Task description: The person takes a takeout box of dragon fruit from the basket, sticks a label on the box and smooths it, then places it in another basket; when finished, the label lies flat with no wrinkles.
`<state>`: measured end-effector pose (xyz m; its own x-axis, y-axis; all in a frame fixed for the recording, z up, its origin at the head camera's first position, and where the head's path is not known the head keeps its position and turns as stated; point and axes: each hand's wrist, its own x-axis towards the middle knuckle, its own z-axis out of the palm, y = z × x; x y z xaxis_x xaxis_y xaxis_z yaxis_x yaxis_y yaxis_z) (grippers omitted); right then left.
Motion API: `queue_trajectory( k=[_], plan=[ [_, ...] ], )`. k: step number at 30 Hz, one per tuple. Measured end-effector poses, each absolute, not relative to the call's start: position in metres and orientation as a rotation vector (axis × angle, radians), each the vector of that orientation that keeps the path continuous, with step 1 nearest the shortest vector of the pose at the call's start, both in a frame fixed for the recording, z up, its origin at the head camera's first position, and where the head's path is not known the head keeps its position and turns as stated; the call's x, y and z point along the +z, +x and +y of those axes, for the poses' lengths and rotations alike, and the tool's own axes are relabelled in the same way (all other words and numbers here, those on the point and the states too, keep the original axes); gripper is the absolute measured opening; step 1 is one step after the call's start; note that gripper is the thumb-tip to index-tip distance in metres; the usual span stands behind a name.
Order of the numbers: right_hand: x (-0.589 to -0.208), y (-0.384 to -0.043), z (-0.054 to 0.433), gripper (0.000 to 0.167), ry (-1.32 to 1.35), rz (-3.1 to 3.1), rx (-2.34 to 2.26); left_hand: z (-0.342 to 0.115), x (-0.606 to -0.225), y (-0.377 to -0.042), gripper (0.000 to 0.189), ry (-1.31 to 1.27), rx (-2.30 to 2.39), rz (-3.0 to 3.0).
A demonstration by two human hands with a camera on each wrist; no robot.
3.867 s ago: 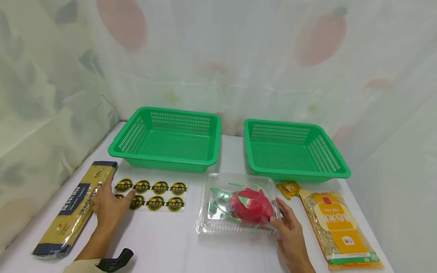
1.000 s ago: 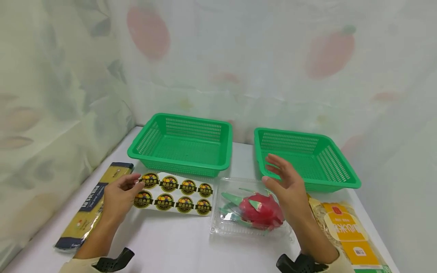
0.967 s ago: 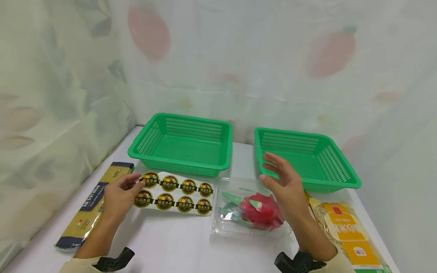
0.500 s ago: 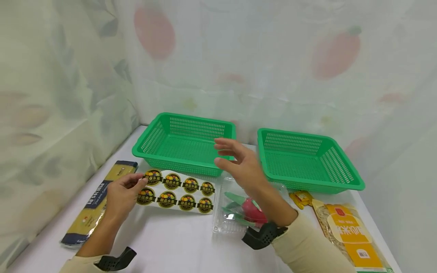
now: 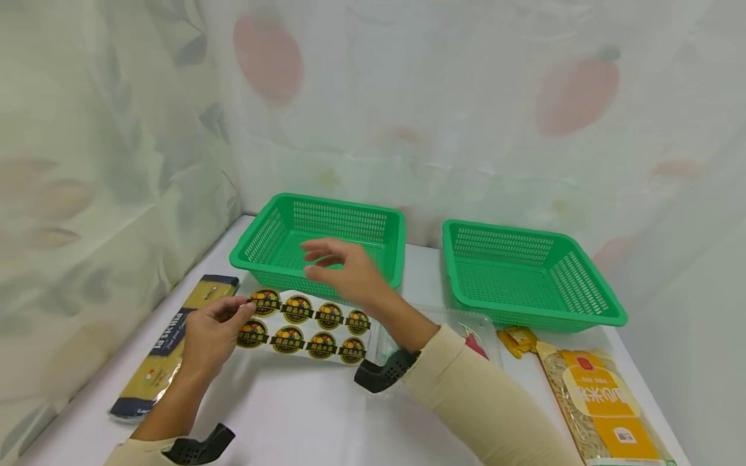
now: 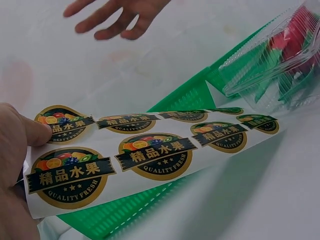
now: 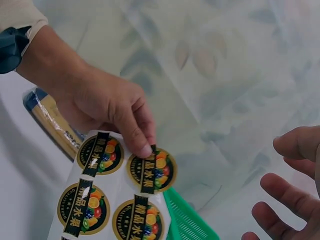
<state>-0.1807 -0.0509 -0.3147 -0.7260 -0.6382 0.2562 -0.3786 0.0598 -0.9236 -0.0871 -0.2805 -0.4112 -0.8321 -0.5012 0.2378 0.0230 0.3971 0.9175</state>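
Observation:
My left hand [image 5: 211,333] pinches the left end of a sheet of round fruit stickers [image 5: 305,323], thumb on top, and holds it tilted up off the table. Black and gold labels with fruit pictures fill the sheet, as the left wrist view [image 6: 155,155] shows. Above the sheet's right part hovers my right hand [image 5: 350,268], fingers spread and loosely bent, touching nothing. A clear plastic box [image 5: 480,323] with a red dragon fruit [image 6: 292,35] inside lies to the right, mostly hidden behind my right forearm in the head view.
Two green baskets [image 5: 317,278] [image 5: 536,317] stand at the back of the table. A spaghetti pack [image 5: 166,349] lies at the left. On the right are a small yellow packet [image 5: 517,340] and a bag of rice noodles [image 5: 606,408]. Printed curtains hang behind and beside the table.
My left hand has picked up the sticker sheet from the table. My right hand has let go of the clear box and swung left over the sheet.

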Motion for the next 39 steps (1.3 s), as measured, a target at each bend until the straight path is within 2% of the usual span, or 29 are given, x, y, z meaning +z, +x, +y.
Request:
queue_trajectory(
  k=[19,39],
  plan=[
    [-0.347,-0.193,-0.101,0.032,-1.115,2.244,-1.438,-0.278,-0.411,-0.083,0.023,0.333,-1.433,-2.145],
    [-0.359,-0.187,-0.116,0.025,-1.108,2.31,-1.405,-0.277,-0.409,-0.079,0.022,0.285,-1.416,-2.119]
  ],
)
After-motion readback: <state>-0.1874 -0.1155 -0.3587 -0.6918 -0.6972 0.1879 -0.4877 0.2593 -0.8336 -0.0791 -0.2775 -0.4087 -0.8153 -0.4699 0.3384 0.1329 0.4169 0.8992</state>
